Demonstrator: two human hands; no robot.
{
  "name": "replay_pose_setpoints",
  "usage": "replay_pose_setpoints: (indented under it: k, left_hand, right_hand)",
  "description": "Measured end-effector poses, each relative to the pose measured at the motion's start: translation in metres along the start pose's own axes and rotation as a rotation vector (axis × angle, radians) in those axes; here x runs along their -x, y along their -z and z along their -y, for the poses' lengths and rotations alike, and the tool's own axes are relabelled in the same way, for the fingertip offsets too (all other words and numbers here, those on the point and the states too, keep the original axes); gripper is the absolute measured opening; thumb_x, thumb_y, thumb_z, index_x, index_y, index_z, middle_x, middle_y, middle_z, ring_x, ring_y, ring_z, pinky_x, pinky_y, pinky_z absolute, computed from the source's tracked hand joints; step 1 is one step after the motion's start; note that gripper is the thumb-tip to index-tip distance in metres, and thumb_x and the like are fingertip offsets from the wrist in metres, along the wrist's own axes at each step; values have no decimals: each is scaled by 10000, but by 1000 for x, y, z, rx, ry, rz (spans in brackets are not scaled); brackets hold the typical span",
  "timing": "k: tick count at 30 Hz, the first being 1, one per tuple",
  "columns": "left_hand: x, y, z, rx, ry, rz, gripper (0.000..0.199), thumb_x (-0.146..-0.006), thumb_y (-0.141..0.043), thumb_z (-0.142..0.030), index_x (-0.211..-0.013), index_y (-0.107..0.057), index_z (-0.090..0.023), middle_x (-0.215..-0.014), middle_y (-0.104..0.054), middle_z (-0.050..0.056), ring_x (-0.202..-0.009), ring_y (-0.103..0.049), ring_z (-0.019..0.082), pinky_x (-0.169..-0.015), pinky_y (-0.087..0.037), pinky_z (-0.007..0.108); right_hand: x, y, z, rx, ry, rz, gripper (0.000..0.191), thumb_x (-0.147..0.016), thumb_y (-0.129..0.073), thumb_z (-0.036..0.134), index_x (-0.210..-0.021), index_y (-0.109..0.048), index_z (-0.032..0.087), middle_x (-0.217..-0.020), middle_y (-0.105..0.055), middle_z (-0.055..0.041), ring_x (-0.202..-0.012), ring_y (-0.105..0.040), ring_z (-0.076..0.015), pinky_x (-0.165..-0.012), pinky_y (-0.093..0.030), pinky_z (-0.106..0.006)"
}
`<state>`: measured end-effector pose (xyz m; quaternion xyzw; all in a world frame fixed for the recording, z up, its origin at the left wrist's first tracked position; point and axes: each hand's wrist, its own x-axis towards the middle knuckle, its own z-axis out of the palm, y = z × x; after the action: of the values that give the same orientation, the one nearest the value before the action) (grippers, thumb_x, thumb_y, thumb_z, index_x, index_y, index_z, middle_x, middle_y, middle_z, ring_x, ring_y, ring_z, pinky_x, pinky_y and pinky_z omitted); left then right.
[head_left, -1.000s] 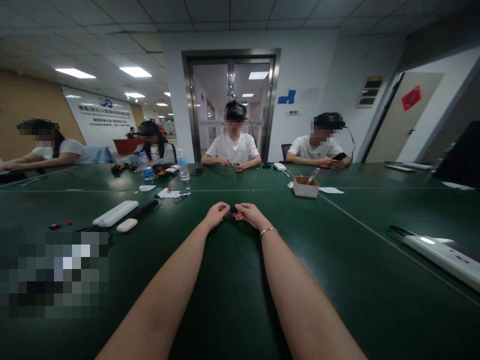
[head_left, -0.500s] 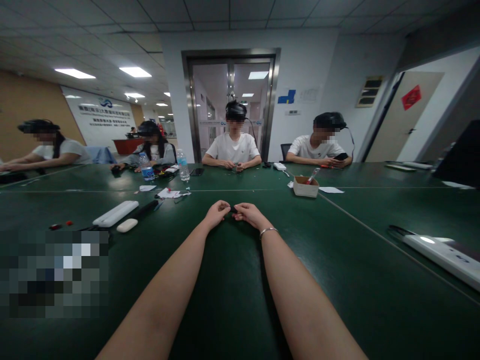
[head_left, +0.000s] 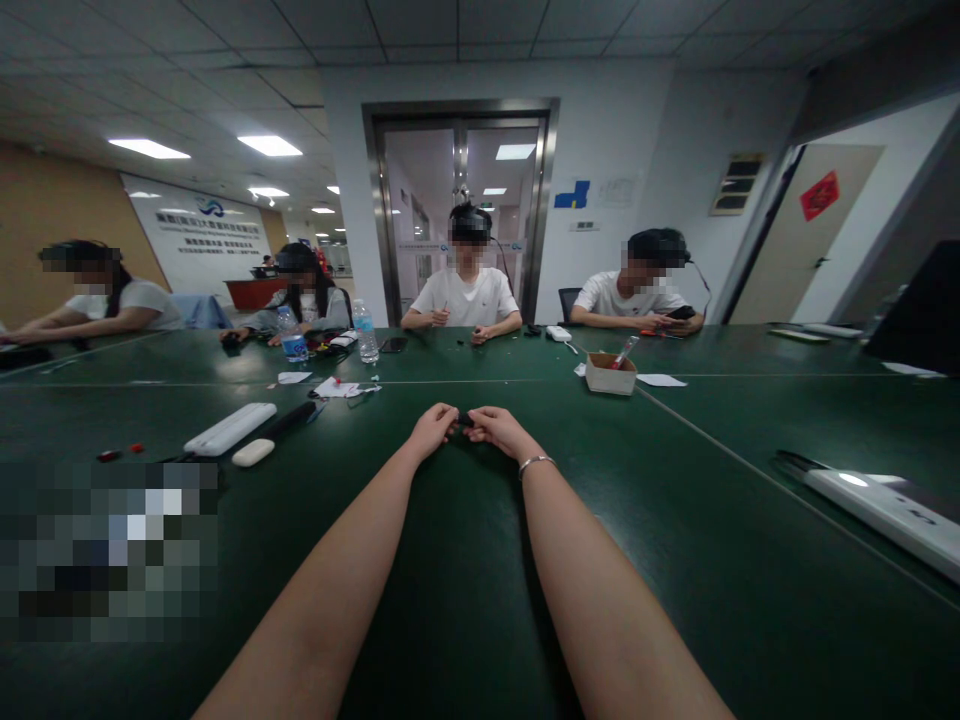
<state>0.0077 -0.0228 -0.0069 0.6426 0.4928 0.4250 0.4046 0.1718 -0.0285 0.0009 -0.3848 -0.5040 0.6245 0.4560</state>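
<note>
Both my arms stretch forward over the dark green table [head_left: 465, 560]. Between my fingertips is a small black object [head_left: 465, 419], too small and too covered to name. My left hand [head_left: 434, 430] is closed in a pinch at the object's left end. From the other side, my right hand [head_left: 499, 429] pinches the same piece between thumb and fingers. A silver bracelet [head_left: 537, 463] circles my right wrist.
To the left lie a white oblong case [head_left: 230, 430], a small white rounded case [head_left: 253, 453] and tiny red pieces. A small box [head_left: 610, 374] stands right of centre. Water bottles [head_left: 365, 335] and paper scraps lie farther off. Several people sit around the table. A white device [head_left: 885, 510] lies far right.
My hands stay almost in place, with slight finger movement around the black object. The person opposite has drawn their hands apart and raised one.
</note>
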Motion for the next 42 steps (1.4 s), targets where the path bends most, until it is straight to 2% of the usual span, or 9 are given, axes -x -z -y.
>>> replay_pose_setpoints:
  k: [3, 7, 12, 17, 21, 26, 31, 34, 42]
  left_hand:
    - [0, -1, 0, -12, -5, 2, 225, -803, -473, -349, -902, -536, -157, -729, -557, 17, -610, -503, 87, -463, -382, 157]
    - [-2, 0, 1, -15, -4, -5, 207, -780, -502, -322, -912, -545, -169, -819, -581, 30, -644, -518, 94, -467, -392, 164]
    - [-2, 0, 2, -22, 2, 6, 242, -799, -467, -365, -912, -540, -164, -730, -565, 16, -613, -506, 94, -468, -385, 171]
    - [-1, -1, 1, -20, 1, 1, 233, -775, -501, -339, -922, -550, -165, -813, -579, 32, -653, -518, 101, -477, -397, 177]
    - [0, 0, -1, -23, -5, 6, 251, -792, -474, -371, -908, -547, -160, -742, -568, 22, -621, -509, 100, -477, -392, 183]
    - [-1, 0, 0, -19, 5, 5, 230, -776, -494, -332, -924, -552, -166, -824, -575, 32, -653, -516, 101, -470, -392, 175]
    - [-4, -1, 3, -13, 10, -2, 232, -790, -473, -350, -910, -547, -166, -724, -558, 13, -600, -499, 92, -457, -377, 168]
    - [-4, -1, 4, -14, 7, -6, 209, -767, -502, -317, -908, -552, -172, -784, -571, 20, -625, -512, 97, -459, -382, 171]
    - [-3, -1, 3, -23, 19, 8, 263, -790, -471, -390, -900, -552, -165, -752, -590, 23, -606, -515, 97, -477, -389, 180]
  right_hand:
    - [0, 0, 0, 2, 4, 1, 65, -792, -610, 154, -805, -577, 100, -586, -624, -42, -506, -608, -96, -501, -517, -175]
    - [0, 0, 0, 5, -1, 1, 85, -785, -624, 165, -809, -581, 96, -600, -631, -53, -497, -604, -94, -497, -519, -175]
    - [1, 1, 1, 8, 1, 11, 72, -792, -612, 159, -811, -581, 97, -605, -633, -51, -495, -604, -92, -500, -519, -172]
    - [1, 0, 2, 12, -5, 3, 54, -808, -589, 138, -822, -574, 88, -587, -630, -52, -479, -601, -85, -498, -513, -160]
    - [0, 0, 1, 17, -7, 4, 44, -831, -552, 127, -824, -571, 89, -583, -628, -49, -473, -600, -83, -496, -515, -160]
    - [0, 1, 1, 19, -10, 0, 51, -818, -574, 132, -840, -571, 86, -583, -631, -49, -483, -607, -88, -506, -519, -164]
    - [0, 0, 2, 22, -8, 2, 46, -817, -572, 125, -827, -569, 80, -581, -631, -51, -479, -603, -85, -506, -513, -162]
    - [0, 0, 2, 28, -15, 4, 45, -827, -558, 122, -833, -571, 79, -580, -632, -54, -475, -601, -83, -502, -508, -158]
    - [-1, 1, 1, 11, -9, 3, 52, -813, -581, 138, -822, -569, 89, -578, -626, -48, -485, -601, -89, -505, -512, -167]
